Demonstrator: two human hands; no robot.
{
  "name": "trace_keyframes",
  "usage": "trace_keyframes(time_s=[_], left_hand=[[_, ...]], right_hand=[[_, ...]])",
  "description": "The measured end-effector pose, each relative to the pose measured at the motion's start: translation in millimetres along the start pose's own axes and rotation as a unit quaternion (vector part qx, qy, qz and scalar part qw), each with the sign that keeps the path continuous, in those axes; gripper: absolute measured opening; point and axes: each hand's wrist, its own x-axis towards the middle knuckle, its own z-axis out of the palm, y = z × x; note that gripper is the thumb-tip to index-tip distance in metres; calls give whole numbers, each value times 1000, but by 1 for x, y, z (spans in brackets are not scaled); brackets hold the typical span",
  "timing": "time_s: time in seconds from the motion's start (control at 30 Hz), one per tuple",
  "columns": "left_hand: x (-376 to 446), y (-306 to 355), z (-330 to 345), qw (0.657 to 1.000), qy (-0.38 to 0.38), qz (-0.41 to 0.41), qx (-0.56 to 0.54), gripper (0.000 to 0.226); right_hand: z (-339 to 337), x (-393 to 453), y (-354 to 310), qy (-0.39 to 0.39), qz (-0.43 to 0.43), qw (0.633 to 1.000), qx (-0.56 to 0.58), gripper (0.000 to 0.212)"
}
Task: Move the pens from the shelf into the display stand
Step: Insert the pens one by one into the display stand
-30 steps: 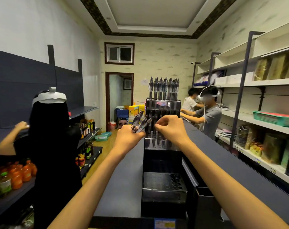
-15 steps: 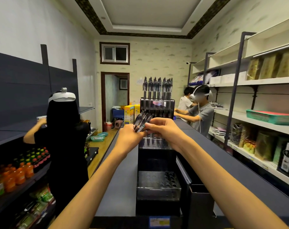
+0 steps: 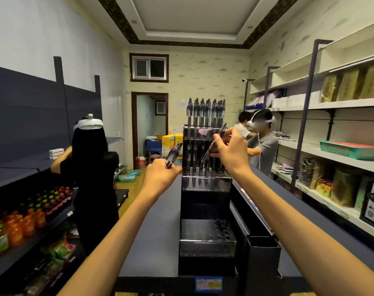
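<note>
Right hand [image 3: 228, 149] now apart, pinching one slim pen [image 3: 211, 146], left hand [image 3: 162, 178] gripping perhaps several pens [image 3: 173, 153].

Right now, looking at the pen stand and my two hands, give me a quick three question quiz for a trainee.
1. True or false: the left hand holds a bundle of pens.
2. What does the right hand pinch over the display stand? A) a single pen B) a bottle C) nothing
3. Fill in: the stand's top tier is ____ of pens, while the bottom tier shows bare holes.

Key: 1 true; 2 A; 3 full
</note>
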Motion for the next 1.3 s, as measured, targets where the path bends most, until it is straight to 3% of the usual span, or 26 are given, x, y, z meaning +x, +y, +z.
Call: trace_keyframes(time_s=[0.1, 0.3, 1.0, 1.1, 1.17, 1.3], left_hand=[[-1, -3, 0, 1000, 4, 13, 20, 42], [0, -9, 2, 999, 11, 14, 29, 45], [5, -6, 11, 1000, -8, 9, 14, 33], [4, -3, 13, 1000, 2, 10, 18, 30], [4, 1, 14, 1000, 12, 18, 19, 31], [4, 13, 20, 1000, 6, 15, 3, 38]], right_hand=[[5, 1, -1, 20, -78, 992, -98, 18], [18, 1, 6, -19, -101, 985, -142, 18], [20, -11, 20, -135, -5, 955, -264, 24], [14, -14, 15, -103, -11, 966, -237, 23], [10, -17, 9, -83, -16, 984, -160, 20], [6, -20, -4, -177, 36, 983, -13, 16]])
